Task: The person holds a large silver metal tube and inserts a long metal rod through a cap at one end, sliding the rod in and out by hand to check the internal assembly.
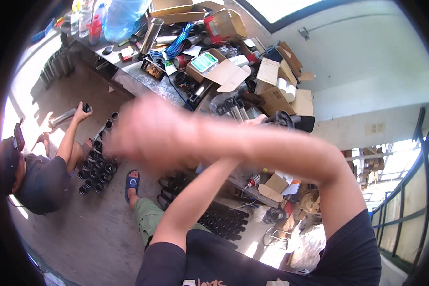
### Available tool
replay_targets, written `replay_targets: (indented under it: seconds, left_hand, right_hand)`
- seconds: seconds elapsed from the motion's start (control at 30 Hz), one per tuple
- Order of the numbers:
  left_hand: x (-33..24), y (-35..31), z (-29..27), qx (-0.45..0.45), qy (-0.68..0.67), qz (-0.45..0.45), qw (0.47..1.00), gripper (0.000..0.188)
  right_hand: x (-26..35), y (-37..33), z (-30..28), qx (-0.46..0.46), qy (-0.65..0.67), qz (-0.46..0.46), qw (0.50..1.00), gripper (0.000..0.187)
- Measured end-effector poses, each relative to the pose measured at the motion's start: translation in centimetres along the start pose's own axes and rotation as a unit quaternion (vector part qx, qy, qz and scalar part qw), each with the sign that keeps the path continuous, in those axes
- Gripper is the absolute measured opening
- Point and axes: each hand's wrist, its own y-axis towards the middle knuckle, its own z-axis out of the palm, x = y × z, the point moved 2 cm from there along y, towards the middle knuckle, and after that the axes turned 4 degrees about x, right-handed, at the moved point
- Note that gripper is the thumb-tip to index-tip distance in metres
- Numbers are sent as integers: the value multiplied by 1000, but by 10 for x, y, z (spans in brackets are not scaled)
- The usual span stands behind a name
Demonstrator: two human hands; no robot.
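My right arm sweeps across the middle of the view from the right, and my right hand (145, 128) is smeared by motion, so its fingers and anything in them cannot be made out. Beneath it my left arm crosses toward the bench. Only a sliver of my left hand (256, 120) shows past the right forearm, beside a black round part (282, 120); whether it grips that part is hidden. Close by on the bench lie several shiny metal cylinders with black ends (236, 110).
A co-worker (45, 178) crouches at the left, holding a metal tube (63, 117). Several black-rimmed tubes (97, 169) stand on the floor, and more black parts (224, 221) lie under the bench. Open cardboard boxes (274, 93), a phone (152, 69) and blue cable (176, 44) crowd the bench.
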Motion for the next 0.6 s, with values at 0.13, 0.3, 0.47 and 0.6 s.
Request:
replay_targets:
  seconds: [0.13, 0.3, 0.47, 0.6]
  left_hand:
    - [-31, -88, 55, -367, 128, 143, 910, 61]
    - [-34, -48, 123, 60, -284, -66, 955, 56]
    - [-76, -14, 130, 141, -637, -156, 741, 36]
    - [-81, -91, 67, 217, -479, -372, 765, 22]
  right_hand:
    - [-181, 0, 26, -72, 16, 220, 973, 39]
    - [-167, 36, 76, 31, 94, 138, 986, 22]
    - [-240, 6, 96, -8, 124, 248, 961, 37]
    - [-404, -301, 68, -163, 290, 568, 753, 42]
